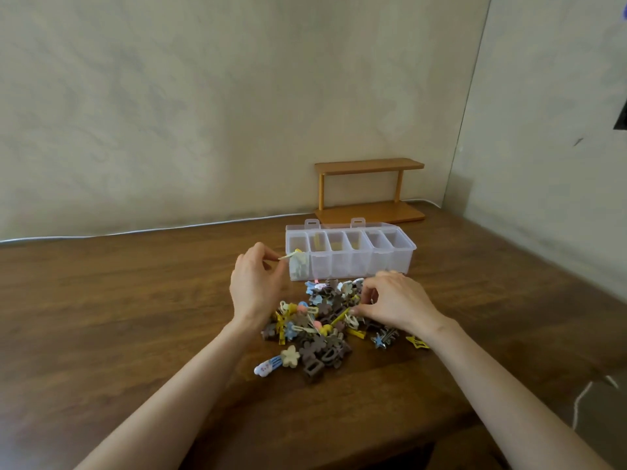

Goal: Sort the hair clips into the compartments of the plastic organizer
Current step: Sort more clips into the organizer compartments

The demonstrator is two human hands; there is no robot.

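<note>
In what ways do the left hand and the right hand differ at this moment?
The left hand hovers beside the organizer, whereas the right hand is low on the clip pile. The left hand pinches a pale clip; the right hand curls into the pile, hold unclear. Both are palm-down.

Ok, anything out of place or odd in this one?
Nothing looks damaged. The hair clips lie in a loose pile before the organizer; a yellow star clip sits slightly apart at its right edge.
</note>
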